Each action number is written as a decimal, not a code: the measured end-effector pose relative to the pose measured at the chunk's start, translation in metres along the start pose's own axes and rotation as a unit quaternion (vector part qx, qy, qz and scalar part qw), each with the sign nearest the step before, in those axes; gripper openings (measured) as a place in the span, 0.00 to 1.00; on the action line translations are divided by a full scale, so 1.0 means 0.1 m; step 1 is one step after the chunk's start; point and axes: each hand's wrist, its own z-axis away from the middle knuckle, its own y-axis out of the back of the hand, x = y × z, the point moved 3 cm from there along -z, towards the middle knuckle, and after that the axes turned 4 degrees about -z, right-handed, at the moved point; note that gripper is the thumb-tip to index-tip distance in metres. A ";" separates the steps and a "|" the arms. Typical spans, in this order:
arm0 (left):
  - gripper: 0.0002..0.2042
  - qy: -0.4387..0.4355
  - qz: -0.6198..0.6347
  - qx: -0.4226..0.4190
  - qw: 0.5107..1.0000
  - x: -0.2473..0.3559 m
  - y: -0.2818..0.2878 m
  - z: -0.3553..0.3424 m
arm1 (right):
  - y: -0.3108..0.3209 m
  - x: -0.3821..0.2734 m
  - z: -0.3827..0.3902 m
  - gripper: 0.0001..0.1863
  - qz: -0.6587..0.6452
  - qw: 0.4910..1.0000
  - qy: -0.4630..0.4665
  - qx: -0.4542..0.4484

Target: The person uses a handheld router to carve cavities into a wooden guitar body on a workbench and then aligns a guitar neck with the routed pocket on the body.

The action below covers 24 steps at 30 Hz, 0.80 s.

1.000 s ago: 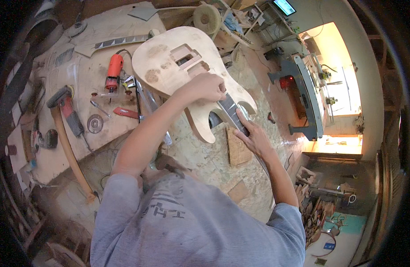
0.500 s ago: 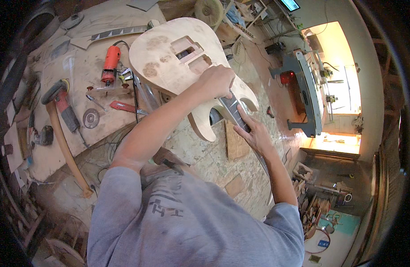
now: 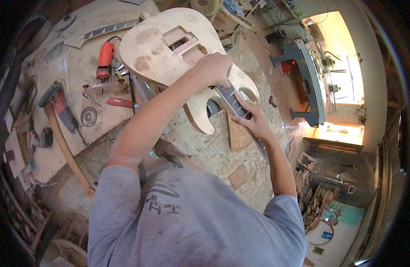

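Observation:
A pale unpainted guitar body (image 3: 147,40) with cut-out cavities and horns lies tilted at upper centre, partly over the bench edge. A dark fretted neck (image 3: 226,93) runs from it toward the lower right. My left hand (image 3: 214,69) is closed at the neck's body end, knuckles up, its fingertips partly hidden. My right hand (image 3: 254,120) grips the neck lower down, fingers along the fretboard and thumb across it.
The cluttered bench (image 3: 64,40) at left holds an orange router (image 3: 105,60), an angle sander (image 3: 64,107), a red cutter (image 3: 118,101) and a dark fretboard strip (image 3: 109,30). A grey machine (image 3: 309,80) stands at right by bright openings; a wooden board (image 3: 240,138) lies below the guitar.
The guitar body, neck and my left hand have shifted upward in the picture, as has much of the bench. My right hand is slightly higher, still on the neck.

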 end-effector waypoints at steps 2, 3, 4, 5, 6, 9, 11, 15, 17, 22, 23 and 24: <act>0.14 -0.008 0.007 0.008 1.000 -0.01 0.00 0.01 | 0.00 0.01 -0.02 0.42 -0.020 1.000 0.016 0.007; 0.14 -0.009 0.007 0.005 1.000 -0.03 -0.01 -0.01 | -0.01 0.05 -0.02 0.42 -0.022 0.999 0.027 0.015; 0.14 -0.009 0.007 0.002 1.000 -0.05 -0.03 -0.04 | -0.02 0.06 -0.02 0.42 -0.024 0.999 0.037 0.023; 0.14 -0.009 0.006 -0.001 1.000 -0.05 -0.02 -0.04 | -0.01 0.05 -0.02 0.42 -0.026 0.999 0.021 0.012; 0.13 -0.004 0.011 -0.008 1.000 -0.05 0.00 -0.05 | 0.00 0.03 -0.02 0.43 -0.028 1.000 0.004 0.001; 0.11 0.002 0.028 -0.025 0.999 -0.04 0.05 -0.05 | 0.01 0.00 -0.01 0.43 -0.010 1.000 -0.021 -0.011; 0.10 -0.001 0.042 -0.030 0.999 -0.05 0.07 -0.03 | 0.01 0.00 -0.01 0.43 0.002 0.999 -0.029 -0.016; 0.08 0.023 0.099 -0.063 0.993 -0.10 0.07 -0.03 | -0.01 -0.02 -0.03 0.44 0.014 1.000 -0.020 -0.018; 0.08 0.020 0.111 -0.067 0.991 -0.11 0.09 -0.03 | -0.01 -0.03 -0.05 0.44 0.022 1.000 -0.011 -0.014; 0.06 0.038 0.118 -0.072 0.990 -0.11 0.13 0.01 | -0.02 -0.06 -0.07 0.44 0.063 0.997 -0.035 -0.024; 0.06 0.047 0.126 -0.067 0.989 -0.12 0.14 -0.01 | -0.02 -0.06 -0.06 0.44 0.072 0.997 -0.025 -0.014; 0.06 0.043 0.126 -0.072 0.988 -0.13 0.13 -0.02 | -0.05 -0.04 -0.04 0.44 0.081 0.997 -0.016 -0.004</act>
